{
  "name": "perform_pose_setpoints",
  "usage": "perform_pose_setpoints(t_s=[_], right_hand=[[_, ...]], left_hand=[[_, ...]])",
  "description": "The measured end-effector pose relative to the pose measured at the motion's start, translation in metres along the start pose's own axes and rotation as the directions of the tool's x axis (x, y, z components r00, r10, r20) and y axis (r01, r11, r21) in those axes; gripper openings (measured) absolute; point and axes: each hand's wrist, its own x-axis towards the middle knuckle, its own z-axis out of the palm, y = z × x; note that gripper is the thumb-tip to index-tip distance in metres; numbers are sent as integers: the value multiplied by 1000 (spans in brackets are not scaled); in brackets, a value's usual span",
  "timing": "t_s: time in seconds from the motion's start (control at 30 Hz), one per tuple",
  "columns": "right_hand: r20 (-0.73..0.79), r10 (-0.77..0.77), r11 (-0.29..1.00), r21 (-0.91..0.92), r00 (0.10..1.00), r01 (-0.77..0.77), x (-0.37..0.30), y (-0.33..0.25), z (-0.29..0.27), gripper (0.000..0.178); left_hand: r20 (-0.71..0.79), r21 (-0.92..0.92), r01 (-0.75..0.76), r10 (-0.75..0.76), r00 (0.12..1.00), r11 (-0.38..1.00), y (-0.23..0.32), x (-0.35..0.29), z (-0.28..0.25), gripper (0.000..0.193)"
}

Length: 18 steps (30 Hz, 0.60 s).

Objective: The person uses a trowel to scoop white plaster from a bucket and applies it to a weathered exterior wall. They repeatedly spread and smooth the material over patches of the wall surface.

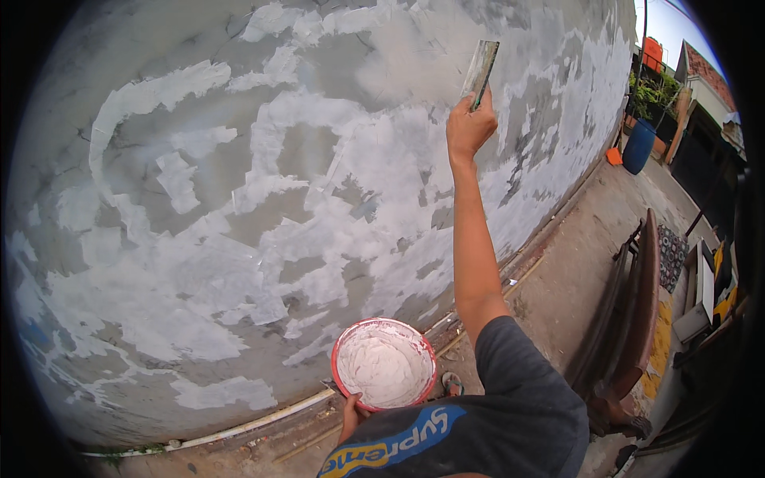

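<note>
My right hand is raised at the end of an outstretched arm, its fingers closed round the handle of a putty knife. The wide blade is smeared with pale filler and is at the grey wall; I cannot tell if it touches. White patches of filler cover much of that wall in uneven strokes. Low in front of my body, my left hand grips the rim of a red bowl. A thick mass of whitish putty fills the bowl.
A pale pipe runs along the wall's foot. To the right stands a long brown wooden bench on the concrete floor. Farther off are a blue barrel, an orange dustpan-like object and green plants.
</note>
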Motion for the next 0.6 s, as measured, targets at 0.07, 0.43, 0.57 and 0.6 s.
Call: perform_pose_setpoints(t_s=[0.07,0.43,0.57,0.6], right_hand=[[60,-5,1000,1,998,5,-9,-14,11,48],[343,-150,834,548,927,-68,-79,-89,-33,32],[768,259,200,550,585,-811,-104,-69,-95,27],[813,302,122,486,499,-865,-109,-56,-110,28]], left_hand=[[-5,-19,-21,21,1000,1000,1,-3,2,59],[39,-79,58,-55,998,995,19,-23,22,56],[74,-3,140,-139,987,990,1,8,-16,50],[94,23,226,-227,969,974,-6,13,-28,48]])
